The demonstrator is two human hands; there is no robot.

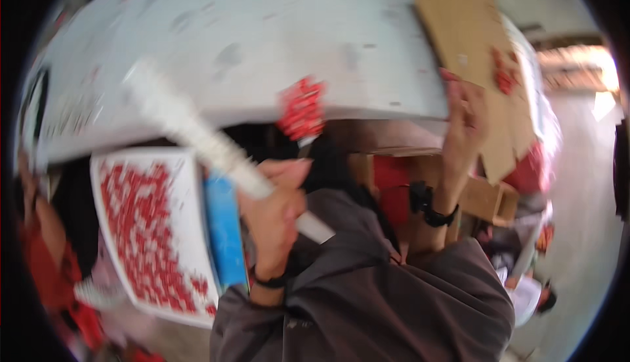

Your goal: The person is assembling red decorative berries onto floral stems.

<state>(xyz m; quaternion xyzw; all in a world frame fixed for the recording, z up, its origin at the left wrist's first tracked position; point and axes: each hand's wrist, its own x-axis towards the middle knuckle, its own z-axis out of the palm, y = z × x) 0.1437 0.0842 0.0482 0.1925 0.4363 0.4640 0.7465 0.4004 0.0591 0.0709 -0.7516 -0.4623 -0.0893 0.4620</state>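
Observation:
My left hand [275, 211] is closed round a long white strip [226, 158]. Its wider, rough-looking far end reaches over the table's front edge, and its short near end sticks out below my fist. Motion blurs it. My right hand [467, 109] is raised at the left edge of a brown cardboard sheet [459, 27], fingers bent together. A speck of red shows at its fingertips; what they pinch is too blurred to name. Between the hands, a cluster of small red pieces [303, 109] lies at the table's front edge.
A white tray [203, 231] of many red pieces stands at the left, beside a blue panel [225, 227]. More red pieces [504, 72] lie on the cardboard. Below the white-covered table [262, 27] is an open cardboard box [485, 199]. Other people [49, 231] are at the left and lower right.

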